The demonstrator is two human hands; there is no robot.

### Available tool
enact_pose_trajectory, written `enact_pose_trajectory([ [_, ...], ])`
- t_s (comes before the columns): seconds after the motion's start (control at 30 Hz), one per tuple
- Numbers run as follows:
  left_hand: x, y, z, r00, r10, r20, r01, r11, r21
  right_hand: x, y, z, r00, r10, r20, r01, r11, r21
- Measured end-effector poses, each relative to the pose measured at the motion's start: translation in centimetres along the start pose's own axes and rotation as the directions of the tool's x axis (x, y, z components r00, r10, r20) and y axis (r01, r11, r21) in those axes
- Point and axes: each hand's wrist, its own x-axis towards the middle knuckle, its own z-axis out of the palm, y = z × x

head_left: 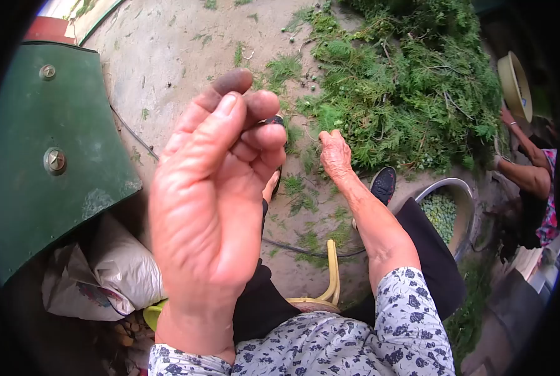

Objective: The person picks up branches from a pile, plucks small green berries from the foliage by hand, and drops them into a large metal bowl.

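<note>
My left hand (211,182) is raised close to the camera, palm toward me. Its thumb lies against the curled fingers, whose tips are darkened; anything pinched there is hidden, and the palm is bare. Farther off, my right hand (336,153) has its fingers closed at the edge of a heap of cut evergreen branches (411,81). A bright green sprig (329,116) shows right at its fingertips. To the right of my knee stands a metal basin (470,207) holding many small pale green cones (438,213).
A green metal panel (36,144) with star-shaped studs is at left, above a white sack (126,263). A yellow curved chair part (333,269) is between my legs. At far right, another person's arm (527,175) reaches near a tan basin (510,88).
</note>
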Motion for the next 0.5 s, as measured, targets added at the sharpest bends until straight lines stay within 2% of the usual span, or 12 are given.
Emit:
enact_pose_trajectory([
  [0.07, 1.3, -0.6, -0.3, 0.994, 0.000, -0.106, 0.002, 1.000, 0.013, 1.0, -1.0, -1.6, 0.994, -0.077, -0.080, 0.080, 0.996, 0.028],
  [0.1, -0.5, -0.3, 0.8, 0.999, 0.026, -0.043, -0.027, 0.999, -0.027, 0.7, -1.3, -6.0, 0.972, -0.149, -0.179, 0.145, 0.989, -0.035],
  [0.23, -0.2, -0.8, 1.0, 0.997, 0.071, -0.032, -0.065, 0.983, 0.172, -0.2, -5.3, -14.1, 0.933, -0.267, -0.242, 0.252, 0.963, -0.092],
  [0.27, 0.0, -1.1, 1.2, 0.996, 0.081, -0.037, -0.070, 0.968, 0.240, -0.6, -6.3, -16.3, 0.909, -0.340, -0.243, 0.311, 0.939, -0.149],
  [0.3, 0.0, -1.3, 1.4, 0.995, 0.094, -0.015, -0.088, 0.969, 0.231, -1.0, -7.4, -18.5, 0.881, -0.410, -0.237, 0.368, 0.907, -0.203],
  [0.33, 0.0, -1.3, 1.7, 0.979, 0.171, 0.110, -0.203, 0.844, 0.497, -1.6, -8.5, -20.5, 0.864, -0.455, -0.217, 0.397, 0.879, -0.262],
  [0.37, 0.0, -1.3, 1.9, 0.946, 0.211, 0.247, -0.325, 0.633, 0.703, -2.3, -9.7, -22.4, 0.854, -0.464, -0.235, 0.400, 0.874, -0.275],
  [0.4, 0.3, -1.2, 1.9, 0.937, 0.225, 0.266, -0.348, 0.631, 0.693, -3.2, -10.9, -24.1, 0.824, -0.516, -0.235, 0.443, 0.844, -0.303],
  [0.43, 0.6, -1.2, 2.0, 0.954, 0.102, 0.281, -0.298, 0.400, 0.867, -4.2, -11.9, -25.6, 0.792, -0.566, -0.229, 0.483, 0.811, -0.332],
  [0.47, 0.7, -1.3, 2.2, 0.967, -0.015, 0.254, -0.250, 0.125, 0.960, -5.1, -12.8, -26.7, 0.770, -0.590, -0.244, 0.508, 0.797, -0.326],
  [0.5, 0.3, -1.5, 2.4, 0.946, -0.062, 0.318, -0.302, 0.183, 0.935, -5.9, -13.1, -27.3, 0.761, -0.598, -0.252, 0.510, 0.791, -0.339],
])
